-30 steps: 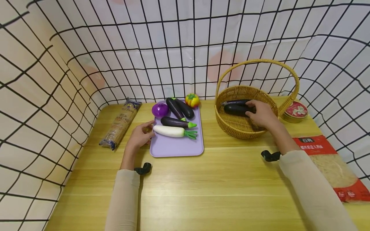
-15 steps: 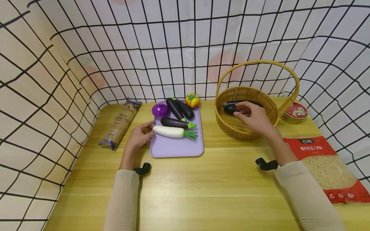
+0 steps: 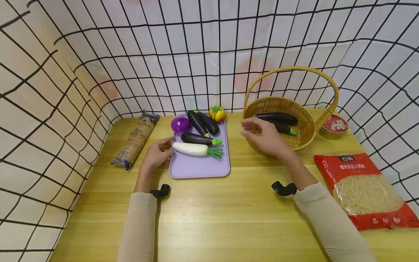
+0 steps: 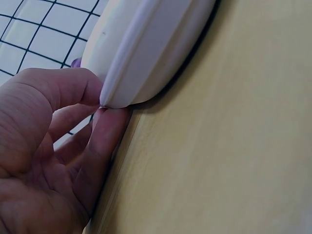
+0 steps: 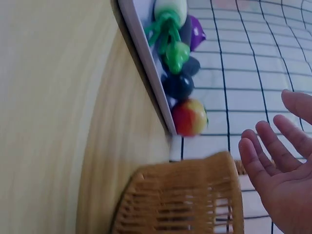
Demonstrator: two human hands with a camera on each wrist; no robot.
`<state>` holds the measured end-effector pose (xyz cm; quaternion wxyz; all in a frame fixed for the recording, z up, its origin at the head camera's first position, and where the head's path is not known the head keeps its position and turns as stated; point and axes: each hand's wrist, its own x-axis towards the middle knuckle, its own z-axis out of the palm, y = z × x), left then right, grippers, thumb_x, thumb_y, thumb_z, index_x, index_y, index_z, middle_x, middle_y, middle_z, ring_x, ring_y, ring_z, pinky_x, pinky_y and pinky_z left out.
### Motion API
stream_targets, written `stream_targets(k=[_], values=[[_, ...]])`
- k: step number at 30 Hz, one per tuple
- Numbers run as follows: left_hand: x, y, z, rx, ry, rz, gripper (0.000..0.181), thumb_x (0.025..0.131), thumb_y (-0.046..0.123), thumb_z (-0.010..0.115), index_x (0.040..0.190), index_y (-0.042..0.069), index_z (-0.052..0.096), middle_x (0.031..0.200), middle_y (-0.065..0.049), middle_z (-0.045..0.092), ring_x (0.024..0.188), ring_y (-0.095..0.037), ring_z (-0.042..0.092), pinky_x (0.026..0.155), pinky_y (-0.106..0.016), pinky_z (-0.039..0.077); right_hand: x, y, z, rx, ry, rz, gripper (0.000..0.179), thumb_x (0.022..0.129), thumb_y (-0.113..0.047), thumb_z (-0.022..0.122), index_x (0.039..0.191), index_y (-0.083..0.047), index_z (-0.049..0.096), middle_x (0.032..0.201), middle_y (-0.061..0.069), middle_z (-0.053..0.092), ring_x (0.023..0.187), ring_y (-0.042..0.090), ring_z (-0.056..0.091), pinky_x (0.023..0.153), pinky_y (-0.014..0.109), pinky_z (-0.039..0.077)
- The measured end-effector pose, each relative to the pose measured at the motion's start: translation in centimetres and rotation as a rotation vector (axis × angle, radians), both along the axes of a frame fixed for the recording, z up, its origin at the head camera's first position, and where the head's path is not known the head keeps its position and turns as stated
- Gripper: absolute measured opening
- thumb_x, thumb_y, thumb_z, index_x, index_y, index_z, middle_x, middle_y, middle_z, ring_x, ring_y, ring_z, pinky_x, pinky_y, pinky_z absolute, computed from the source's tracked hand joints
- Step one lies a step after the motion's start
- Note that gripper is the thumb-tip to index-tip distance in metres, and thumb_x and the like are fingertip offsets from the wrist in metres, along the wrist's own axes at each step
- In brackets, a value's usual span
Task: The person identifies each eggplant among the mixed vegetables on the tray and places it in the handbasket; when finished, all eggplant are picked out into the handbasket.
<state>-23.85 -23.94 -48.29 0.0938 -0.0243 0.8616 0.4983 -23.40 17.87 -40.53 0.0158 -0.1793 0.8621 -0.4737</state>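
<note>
My left hand (image 3: pixel 157 154) pinches the left edge of a lilac tray (image 3: pixel 199 170); in the left wrist view the thumb lies over the tray's rim (image 4: pixel 146 53) with fingers beneath. On the tray lie a white radish (image 3: pixel 190 149), an eggplant (image 3: pixel 196 138) just behind it, two more eggplants (image 3: pixel 209 123) at the back, a purple onion (image 3: pixel 180 124) and a red-yellow pumpkin-like vegetable (image 3: pixel 217 113). My right hand (image 3: pixel 266 137) holds nothing, its fingers loosely bent above the left rim of a wicker basket (image 3: pixel 306 140). Inside are two eggplants (image 3: pixel 281 117), partly hidden by that hand.
A noodle pack (image 3: pixel 135 141) lies left of the tray. Right of the basket stand a round red tin (image 3: pixel 334 125) and, nearer, a red pasta bag (image 3: pixel 366 191). A white cloth with a black grid encloses the table (image 3: pixel 222 214). The basket's tall handle (image 3: pixel 294 68) arches up.
My right hand has left the eggplant in the basket and moved left to the basket's near-left rim. Both eggplants there show more fully. The left hand and tray stay put.
</note>
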Motion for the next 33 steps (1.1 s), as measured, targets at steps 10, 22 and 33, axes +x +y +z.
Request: stream_targets(k=[10,22,33], values=[[0.0,0.1,0.3,-0.014,-0.002,0.006,0.065,0.090,0.013,0.069,0.152,0.025,0.053,0.134,-0.013,0.056,0.082,-0.019,0.056,0.067,-0.032,0.063,-0.3,-3.5,-1.2,0.021,-0.067,0.086,0.041,0.101,-0.029,0.067,0.137,-0.010,0.061,0.139,0.014,0.063,0.124,0.029,0.062,0.109,0.048,0.052],[0.1,0.1,0.5,0.002,-0.014,0.010,0.065,0.090,0.012,0.069,0.152,0.025,0.053,0.135,-0.013,0.056,0.081,-0.020,0.056,0.066,-0.031,0.063,-1.1,-6.5,-3.3,-0.004,-0.110,0.142,0.042,0.101,-0.020,0.065,0.139,-0.003,0.059,0.140,0.017,0.061,0.124,0.029,0.062,0.110,0.046,0.052],[-0.1,-0.1,0.2,0.007,-0.005,0.014,0.065,0.090,0.012,0.070,0.152,0.025,0.054,0.132,-0.012,0.057,0.082,-0.018,0.056,0.066,-0.031,0.063,-2.3,-8.5,-4.5,0.035,-0.116,0.136,0.047,0.101,-0.027,0.067,0.140,-0.003,0.060,0.140,0.015,0.062,0.129,0.031,0.060,0.112,0.044,0.050]])
